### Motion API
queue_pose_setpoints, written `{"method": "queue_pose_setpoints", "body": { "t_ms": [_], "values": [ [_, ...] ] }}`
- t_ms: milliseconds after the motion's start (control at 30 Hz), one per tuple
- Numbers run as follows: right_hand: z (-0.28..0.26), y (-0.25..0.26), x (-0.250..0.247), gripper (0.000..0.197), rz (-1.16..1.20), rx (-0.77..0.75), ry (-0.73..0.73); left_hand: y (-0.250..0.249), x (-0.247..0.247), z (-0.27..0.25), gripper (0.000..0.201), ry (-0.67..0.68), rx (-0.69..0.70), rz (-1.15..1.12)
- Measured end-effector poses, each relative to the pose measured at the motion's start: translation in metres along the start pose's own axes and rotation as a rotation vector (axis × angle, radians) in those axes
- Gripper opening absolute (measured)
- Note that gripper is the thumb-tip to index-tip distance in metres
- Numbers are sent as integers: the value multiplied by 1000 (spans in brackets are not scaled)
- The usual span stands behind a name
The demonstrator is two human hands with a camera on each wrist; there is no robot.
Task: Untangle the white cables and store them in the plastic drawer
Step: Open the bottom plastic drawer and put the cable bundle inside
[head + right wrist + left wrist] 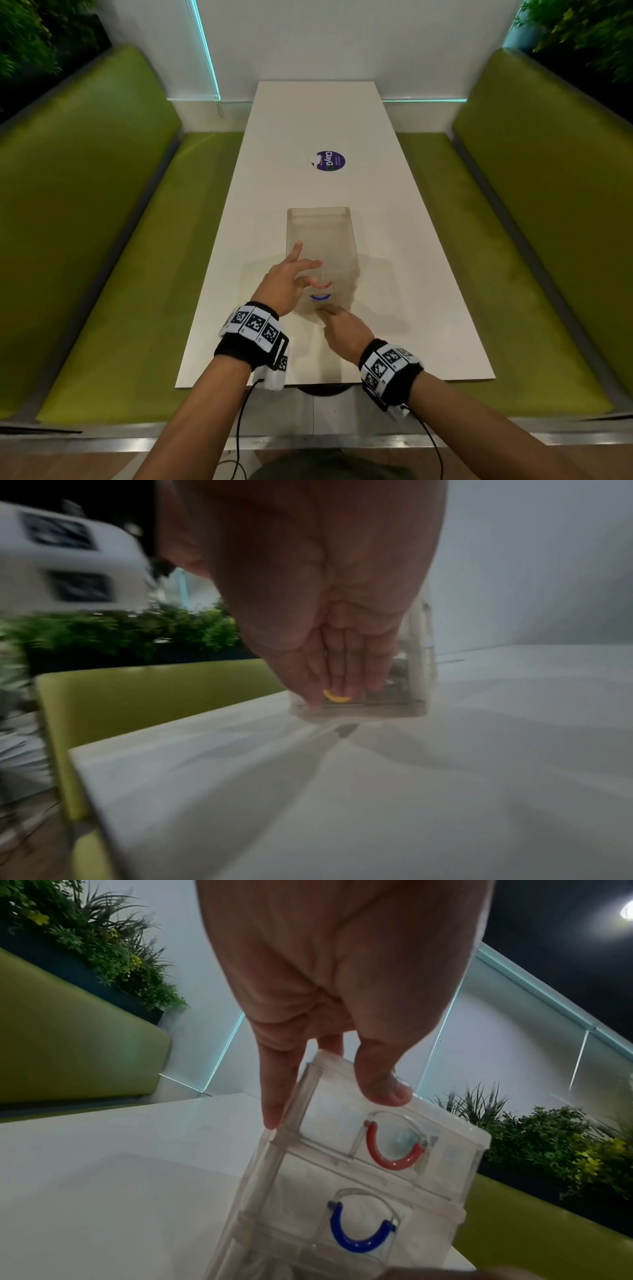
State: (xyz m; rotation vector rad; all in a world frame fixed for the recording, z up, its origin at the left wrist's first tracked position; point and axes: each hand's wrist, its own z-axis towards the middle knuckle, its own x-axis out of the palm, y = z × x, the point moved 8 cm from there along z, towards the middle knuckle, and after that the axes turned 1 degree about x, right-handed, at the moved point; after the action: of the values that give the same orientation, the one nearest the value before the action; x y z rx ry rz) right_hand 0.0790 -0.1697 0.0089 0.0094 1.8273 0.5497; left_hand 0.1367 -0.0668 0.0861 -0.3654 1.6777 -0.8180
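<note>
Left hand [286,279] resting spread fingers on drawer unit [322,236], likely steadying; right hand [344,327] reaching yellow handle [336,696], grasp unclear.

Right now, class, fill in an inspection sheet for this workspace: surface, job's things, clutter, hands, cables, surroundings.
Surface: white table, round purple sticker.
Job's things: clear plastic drawer unit with red handle, blue handle, yellow handle.
Clutter: nothing seen.
Hands: left hand touches the unit's top, fingers straight; right hand at the yellow handle, grip unclear.
Cables: white cables not seen; black wrist-camera leads.
Surroundings: green benches, plants.
</note>
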Motion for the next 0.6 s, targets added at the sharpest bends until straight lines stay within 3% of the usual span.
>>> {"method": "queue_pose_setpoints", "body": {
  "t_ms": [167,267,333,400,433,533,600],
  "values": [
    [-11,4,-20,41,72,-55,66,2,1,-2,42,-6,46,-20],
    [-32,4,-76,31,216,-171,-137,7,1,-17,69,-79,139,-87],
    [-39,-4,-121,29,273,-229,-333,16,-3,-35,84,-170,103,-125],
    [-35,-16,-153,37,210,-237,-445,23,-4,-60,72,-249,73,-76],
    [-27,-19,-161,45,128,-223,-427,24,-1,-74,57,-263,84,-43],
    [5,-27,-147,63,-75,-193,-134,27,27,-117,27,-214,181,69],
    [16,-28,-135,62,-71,-185,-47,43,48,-136,16,-152,168,108]
  ]
}}
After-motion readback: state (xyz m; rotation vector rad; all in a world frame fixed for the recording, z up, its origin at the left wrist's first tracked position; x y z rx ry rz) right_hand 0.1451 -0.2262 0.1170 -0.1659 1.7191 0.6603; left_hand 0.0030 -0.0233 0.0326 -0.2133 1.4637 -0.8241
